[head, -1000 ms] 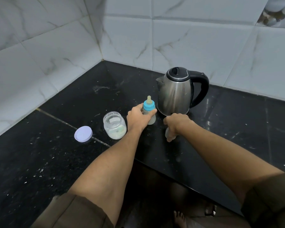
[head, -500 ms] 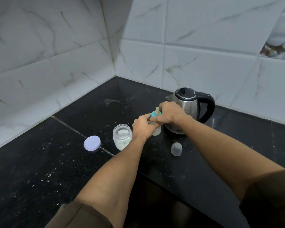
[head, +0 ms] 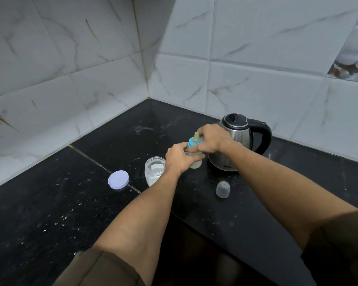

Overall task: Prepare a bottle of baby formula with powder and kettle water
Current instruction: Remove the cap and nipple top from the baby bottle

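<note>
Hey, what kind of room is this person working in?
Most likely a home kitchen corner: a black stone countertop meets white marble-look wall tiles, and a stainless steel electric kettle stands on it beside an open jar of powder and a baby bottle.

A small translucent baby bottle (head: 195,159) with a blue screw collar and a beige teat stands upright on the black speckled bench (head: 50,213), just in front of a brushed steel electric kettle (head: 236,145) with a black lid and black handle, its lid closed. A clear dome-shaped bottle cap (head: 223,189) sits on the bench near the kettle's base. Left of the bottle stands an open clear jar (head: 154,170) with white powder at its bottom, and its round lilac lid (head: 118,180) lies flat farther left.
</note>
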